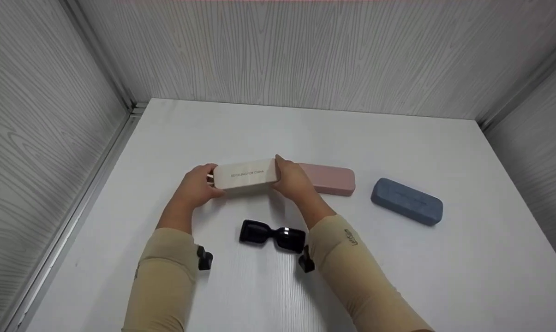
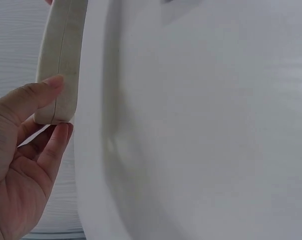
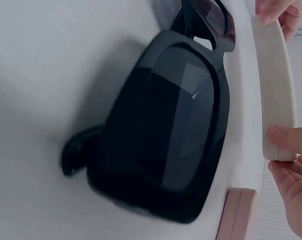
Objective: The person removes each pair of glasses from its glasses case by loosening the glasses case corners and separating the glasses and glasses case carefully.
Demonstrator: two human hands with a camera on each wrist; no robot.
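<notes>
While a white case (image 1: pixel 245 174) hung above the counter (image 1: pixel 231 131), the left hand (image 1: pixel 197 185) pinched its left end and the right hand (image 1: pixel 293 179) its right, each grip closed on it. Behind the case, a broad stretch of counter ran to the back edge at the grained wall panels (image 1: pixel 305 50); another lay between a blue case (image 1: pixel 407 201) and the right edge. Cases numbered three: the white one, the blue one, lying at an angle, and a pink case (image 1: pixel 332 179) just beside the right hand. One pair of sunglasses (image 1: pixel 272 234) lay nearer the person, just beside the right sleeve (image 1: pixel 356 272). The right hand hid the pink case's left end, and the right sleeve ran out of frame. Small print on the white case was only partly legible; the right wrist view cut off one lens.
</notes>
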